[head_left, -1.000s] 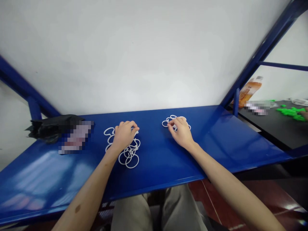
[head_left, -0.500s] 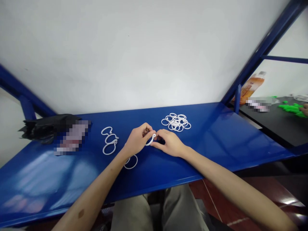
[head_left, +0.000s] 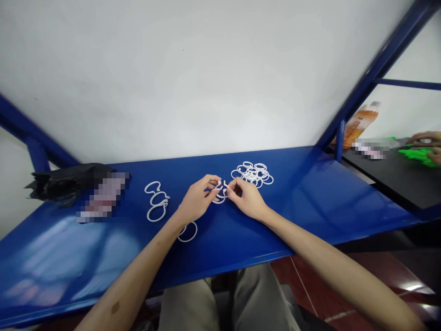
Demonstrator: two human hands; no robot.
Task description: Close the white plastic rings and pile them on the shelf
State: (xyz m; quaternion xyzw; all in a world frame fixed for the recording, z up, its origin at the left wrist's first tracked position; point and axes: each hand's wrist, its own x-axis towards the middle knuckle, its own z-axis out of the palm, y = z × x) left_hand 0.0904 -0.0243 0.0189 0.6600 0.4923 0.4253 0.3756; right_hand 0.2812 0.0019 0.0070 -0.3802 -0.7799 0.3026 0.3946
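Note:
My left hand (head_left: 196,201) and my right hand (head_left: 247,197) meet over the middle of the blue shelf (head_left: 310,202), fingertips pinched together on small white plastic rings (head_left: 220,192) held between them. A loose pile of white rings (head_left: 254,174) lies just behind my right hand. To the left of my left hand a short chain of linked white rings (head_left: 157,201) rests on the shelf, and one more ring (head_left: 188,232) shows under my left wrist.
A crumpled black bag (head_left: 65,186) lies at the shelf's left end. Beyond the blue post on the right stands an orange bottle (head_left: 358,124). Another person's hands (head_left: 427,142) work on green pieces (head_left: 418,155) on a dark table.
My hands left the two ring heaps and came together at the centre, each bringing a ring. Since half a second ago they lifted slightly toward the pile. The neighbour's hands came into view.

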